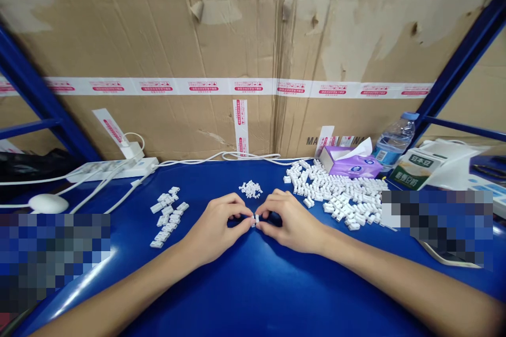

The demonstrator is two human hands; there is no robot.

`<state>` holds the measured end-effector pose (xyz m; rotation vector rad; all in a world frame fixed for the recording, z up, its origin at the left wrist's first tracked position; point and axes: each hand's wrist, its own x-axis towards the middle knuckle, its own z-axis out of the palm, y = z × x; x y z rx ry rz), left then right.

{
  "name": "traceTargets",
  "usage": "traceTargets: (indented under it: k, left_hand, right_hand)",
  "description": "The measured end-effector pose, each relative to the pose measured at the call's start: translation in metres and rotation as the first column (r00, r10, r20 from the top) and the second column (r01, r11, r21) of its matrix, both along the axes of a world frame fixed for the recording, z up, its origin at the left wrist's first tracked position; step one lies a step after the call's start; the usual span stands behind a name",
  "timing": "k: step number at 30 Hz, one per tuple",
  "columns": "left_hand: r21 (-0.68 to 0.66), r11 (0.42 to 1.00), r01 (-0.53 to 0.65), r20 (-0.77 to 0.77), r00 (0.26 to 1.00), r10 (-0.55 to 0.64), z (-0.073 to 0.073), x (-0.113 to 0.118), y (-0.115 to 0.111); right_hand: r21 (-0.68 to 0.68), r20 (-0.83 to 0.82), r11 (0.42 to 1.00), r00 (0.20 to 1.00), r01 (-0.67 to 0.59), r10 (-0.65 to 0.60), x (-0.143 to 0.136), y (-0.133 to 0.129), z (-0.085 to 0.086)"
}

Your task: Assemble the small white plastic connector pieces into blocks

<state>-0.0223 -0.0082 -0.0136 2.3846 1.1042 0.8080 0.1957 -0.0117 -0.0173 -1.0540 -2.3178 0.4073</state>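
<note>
My left hand [216, 225] and my right hand [295, 224] meet at the middle of the blue table [253, 295]. Thumb and forefinger of the left pinch a small white plastic piece [253, 220]. Between the right fingertips is another small white plastic piece [256, 218], close against the first; whether the two are joined I cannot tell. Just beyond the hands lies a little heap of tiny white parts [250, 189]. Left of my left hand are several white block-like pieces [169, 217], some lined up in a row. A large spread of similar white pieces [343, 195] covers the right side.
At the back right stand a purple tissue pack [353, 162], a water bottle [395, 139] and a green-and-white package [419, 166]. A power strip [118, 168] with white cables lies at the back left. Cardboard [177, 37] walls the far edge, between blue metal posts [466, 58].
</note>
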Motion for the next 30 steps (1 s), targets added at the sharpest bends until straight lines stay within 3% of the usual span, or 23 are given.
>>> traceTargets:
  k: [8,16,22,30]
  left_hand:
    - [0.105,0.992,-0.070,-0.091,0.993,0.080,-0.002,-0.001,-0.001]
    - [0.227,0.964,-0.136,-0.341,0.916,0.209,-0.008,-0.012,-0.004]
    - [0.142,0.975,-0.173,-0.514,0.829,0.222,-0.010,-0.015,-0.005]
    - [0.130,0.976,-0.176,-0.540,0.813,0.219,-0.013,-0.012,-0.004]
  right_hand:
    - [0.017,0.025,0.997,0.997,0.078,-0.079,0.001,0.005,-0.004]
    - [0.094,0.120,0.988,0.984,0.123,-0.134,0.012,-0.003,-0.005]
    - [0.038,0.268,0.988,0.951,0.150,-0.155,0.012,-0.008,-0.007]
    - [-0.069,0.397,0.987,0.911,0.148,-0.109,0.007,-0.011,-0.003]
